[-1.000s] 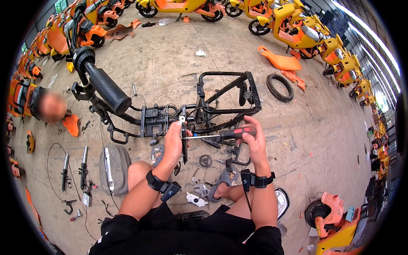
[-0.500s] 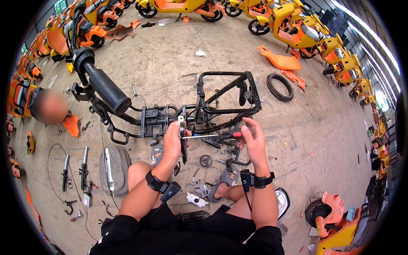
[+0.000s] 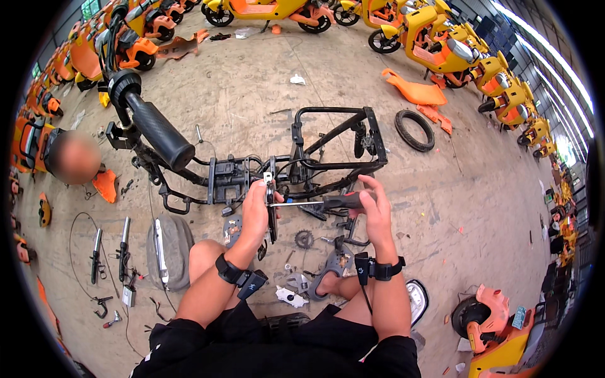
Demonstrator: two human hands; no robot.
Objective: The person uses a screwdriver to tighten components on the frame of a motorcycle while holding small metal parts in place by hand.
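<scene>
My left hand (image 3: 254, 211) is closed around a thin dark disc-like part (image 3: 273, 217), seen edge-on, with a light metal tab at its top; its exact kind does not show. From the right, a screwdriver (image 3: 337, 201) lies level with its tip against that part. The thumb and some fingers of my right hand (image 3: 376, 211) close round the end of its black-and-red handle, while the upper fingers stretch out. Just beyond both hands lies the bare black scooter frame (image 3: 230, 179), with a handlebar grip (image 3: 161, 135) rising at the left.
A small gear (image 3: 304, 239), an adjustable wrench (image 3: 298, 281) and a white plate (image 3: 291, 296) lie near my feet. Shock absorbers (image 3: 123, 242) and a grey bag-like object (image 3: 170, 252) are at left. A tyre (image 3: 414, 130) lies beyond the frame. Yellow scooters (image 3: 435, 44) line the far side.
The screwdriver handle has turned, so less of its red patch shows. My right fingers have shifted slightly around it; my left hand and the dark part stay almost still.
</scene>
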